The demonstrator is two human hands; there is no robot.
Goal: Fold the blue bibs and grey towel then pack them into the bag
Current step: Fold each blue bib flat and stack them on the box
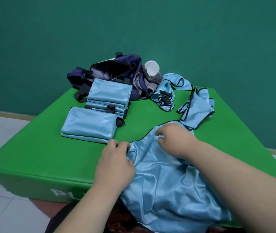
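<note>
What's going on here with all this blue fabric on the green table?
A person is folding bibs. The left hand pinches the edge of a shiny light-blue bib with black trim, unfolded at the near edge of the green padded table; the right hand grips its cloth further in. Folded blue bibs sit stacked before the open navy fabric bag. Two crumpled blue bibs and a rolled grey towel wait beside the bag.

The bag sits at the tabletop's back, folded bibs before it, loose bibs to its right, and 1 spread bib nearest.
</note>
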